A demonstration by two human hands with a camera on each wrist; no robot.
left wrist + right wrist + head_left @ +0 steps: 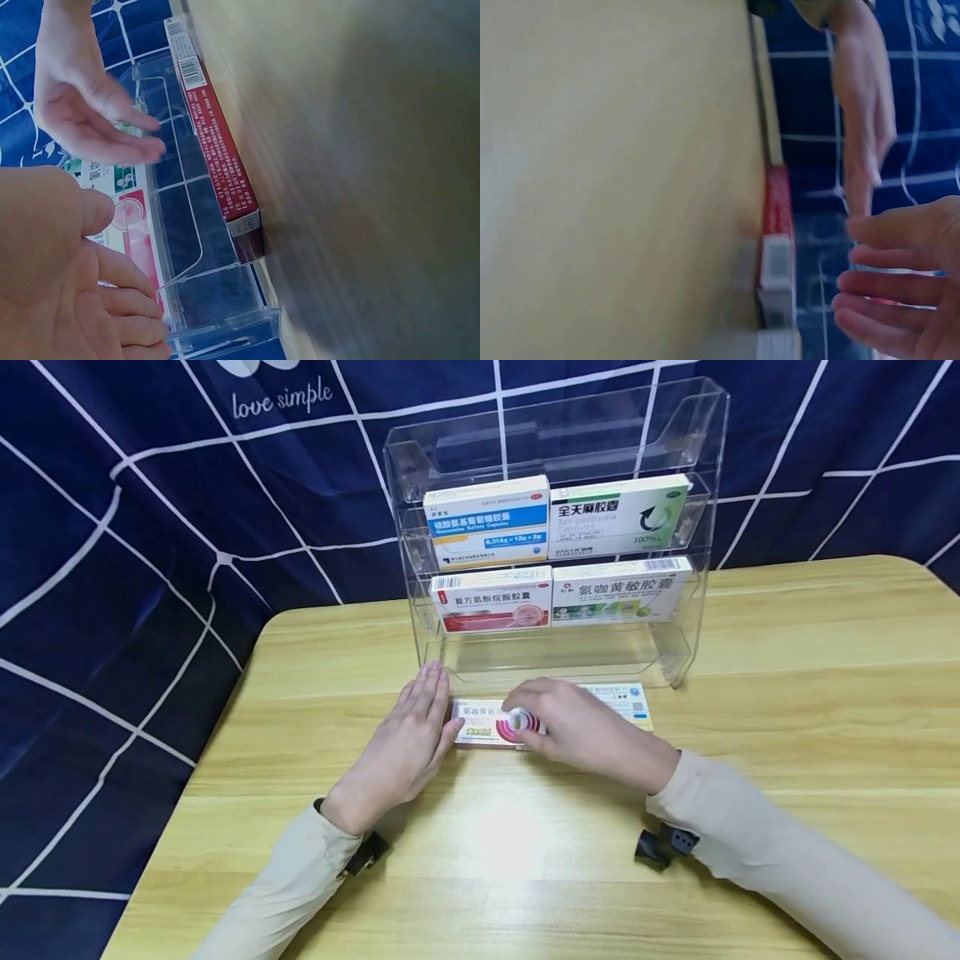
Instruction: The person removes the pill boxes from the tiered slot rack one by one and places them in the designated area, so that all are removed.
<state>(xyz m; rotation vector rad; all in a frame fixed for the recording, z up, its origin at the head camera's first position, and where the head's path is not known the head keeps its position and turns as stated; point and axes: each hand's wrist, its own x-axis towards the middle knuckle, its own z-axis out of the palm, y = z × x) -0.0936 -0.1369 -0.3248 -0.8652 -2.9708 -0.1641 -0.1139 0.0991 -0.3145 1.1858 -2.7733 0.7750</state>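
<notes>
A white and magenta medicine box (480, 720) lies on the table in front of a clear display stand; its red long side (221, 150) shows in the left wrist view. My left hand (401, 739) is at the box's left end, fingers extended towards the stand; whether it touches the box I cannot tell. Above the box's right part is my right hand (581, 727), fingers loosely bent with nothing between them. It partly hides this box and a white, blue and yellow medicine box (622, 702) to the right. In the right wrist view, the right hand's fingers (885, 281) are spread slightly.
The transparent tiered stand (555, 653) holds several medicine boxes on two tiers, among them a blue and white one (487, 522) and a green and white one (618, 518). A dark blue cloth with white lines (300, 510) hangs behind the wooden table (480, 877).
</notes>
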